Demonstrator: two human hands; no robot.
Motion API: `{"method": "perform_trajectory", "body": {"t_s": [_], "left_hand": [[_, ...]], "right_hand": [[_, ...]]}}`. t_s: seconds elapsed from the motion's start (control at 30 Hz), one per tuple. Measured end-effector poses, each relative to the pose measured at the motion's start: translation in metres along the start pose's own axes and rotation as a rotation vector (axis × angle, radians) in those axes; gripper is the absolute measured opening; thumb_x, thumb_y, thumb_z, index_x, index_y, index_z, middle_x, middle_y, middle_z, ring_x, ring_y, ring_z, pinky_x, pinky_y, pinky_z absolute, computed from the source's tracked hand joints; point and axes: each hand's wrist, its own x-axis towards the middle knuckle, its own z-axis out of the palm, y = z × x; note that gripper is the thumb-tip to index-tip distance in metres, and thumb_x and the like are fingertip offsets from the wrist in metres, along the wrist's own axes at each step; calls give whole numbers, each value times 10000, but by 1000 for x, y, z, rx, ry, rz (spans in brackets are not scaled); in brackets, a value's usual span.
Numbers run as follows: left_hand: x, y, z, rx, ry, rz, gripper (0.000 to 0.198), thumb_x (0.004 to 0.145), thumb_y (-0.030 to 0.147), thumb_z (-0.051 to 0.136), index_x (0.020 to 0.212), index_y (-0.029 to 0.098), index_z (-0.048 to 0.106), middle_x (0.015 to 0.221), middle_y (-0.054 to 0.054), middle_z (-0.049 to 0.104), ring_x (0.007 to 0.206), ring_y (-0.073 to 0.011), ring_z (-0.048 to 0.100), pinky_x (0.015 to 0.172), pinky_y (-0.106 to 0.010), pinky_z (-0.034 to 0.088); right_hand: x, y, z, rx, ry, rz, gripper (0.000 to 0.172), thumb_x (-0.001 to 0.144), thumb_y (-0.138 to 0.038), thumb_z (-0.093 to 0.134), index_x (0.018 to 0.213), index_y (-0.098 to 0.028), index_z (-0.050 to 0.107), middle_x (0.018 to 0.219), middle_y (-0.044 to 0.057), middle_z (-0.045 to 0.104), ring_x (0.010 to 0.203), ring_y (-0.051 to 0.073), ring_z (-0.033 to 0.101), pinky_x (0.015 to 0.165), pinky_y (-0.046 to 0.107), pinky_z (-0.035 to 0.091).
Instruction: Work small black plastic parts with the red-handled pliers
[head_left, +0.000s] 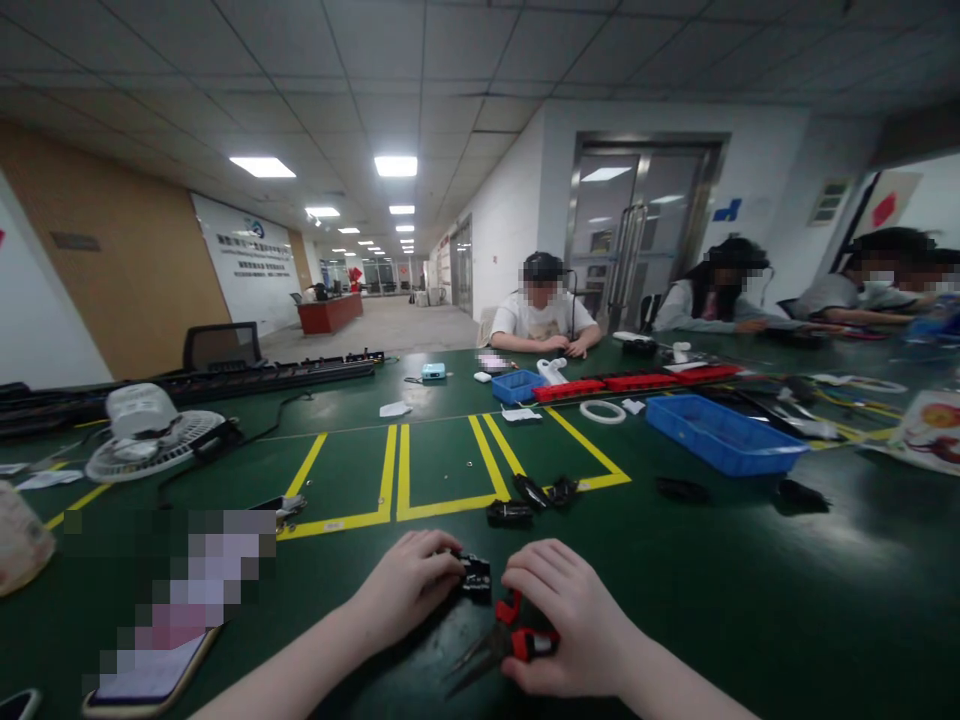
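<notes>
Near the table's front edge, my left hand (412, 585) pinches a small black piece with a shiny, wrapped-looking surface (477, 576) between thumb and fingers. What the piece is cannot be made out. Close by on the right, my right hand (581, 615) is closed around red-and-black-handled scissors (484, 655). Their dark pointed blades face down and left, slightly apart, away from the black piece. Just beyond my hands lie several black crumpled bundles (510, 512) on the green table (720, 590).
A phone (157, 670) lies at the left, with a white fan (154, 445) behind it. To the right stand a blue tray (724, 435) and more black bundles (802, 495). Yellow tape (450, 510) marks the table. Across it sits a person (544, 320); others are farther right.
</notes>
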Motion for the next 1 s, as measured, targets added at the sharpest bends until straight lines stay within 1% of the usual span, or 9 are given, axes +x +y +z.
{"method": "perform_trajectory", "body": {"t_s": [0.17, 0.23, 0.33, 0.43, 0.57, 0.77, 1.0], "left_hand": [[0, 3, -1, 35, -16, -10, 148, 981, 210, 513, 1053, 252, 636, 1172, -29, 655, 1021, -220, 622, 885, -403, 489], [0, 5, -2, 36, -30, -6, 153, 958, 219, 561, 1095, 257, 618, 1157, -23, 658, 1015, -224, 619, 884, -405, 488], [-1, 5, -3, 33, -50, -7, 193, 937, 246, 609, 1130, 258, 604, 1144, -19, 660, 1013, -228, 612, 887, -406, 486], [-3, 1, -4, 51, -67, -5, 191, 977, 263, 557, 1164, 266, 600, 1171, -22, 657, 1040, -223, 607, 897, -400, 481], [-5, -9, -8, 108, -70, -17, 225, 1007, 281, 510, 1216, 265, 591, 1203, -36, 656, 1065, -225, 605, 912, -403, 484], [-6, -24, -15, 127, -56, -70, 227, 1010, 280, 505, 1204, 251, 618, 1201, -44, 667, 1055, -235, 615, 911, -427, 495], [-6, -22, -16, 77, -3, -104, 196, 1004, 279, 505, 1122, 244, 657, 1176, -44, 667, 1068, -205, 622, 949, -392, 514]], "right_hand": [[0, -1, 6, 29, -2, 11, 436, 597, -423, 757, 942, -193, 620, 927, 63, 688, 838, 225, 607, 768, 374, 461], [0, 0, 5, 34, -16, 59, 422, 611, -431, 757, 935, -196, 625, 938, 59, 688, 854, 223, 607, 780, 371, 453], [1, 3, 4, 22, -75, 174, 398, 611, -431, 773, 906, -206, 629, 943, 46, 687, 862, 223, 604, 783, 366, 440], [1, 6, 5, 8, -121, 256, 358, 628, -427, 776, 870, -212, 623, 912, 37, 678, 836, 220, 596, 757, 361, 427], [2, 11, 8, 13, -163, 310, 355, 656, -454, 775, 871, -215, 624, 899, 31, 674, 836, 219, 597, 755, 362, 421], [6, 13, 9, 9, -220, 359, 347, 694, -474, 763, 885, -217, 630, 922, 37, 674, 858, 224, 597, 771, 369, 428], [8, 11, 6, -4, -258, 353, 373, 687, -469, 774, 932, -217, 649, 976, 53, 669, 934, 254, 598, 862, 417, 446]]}}
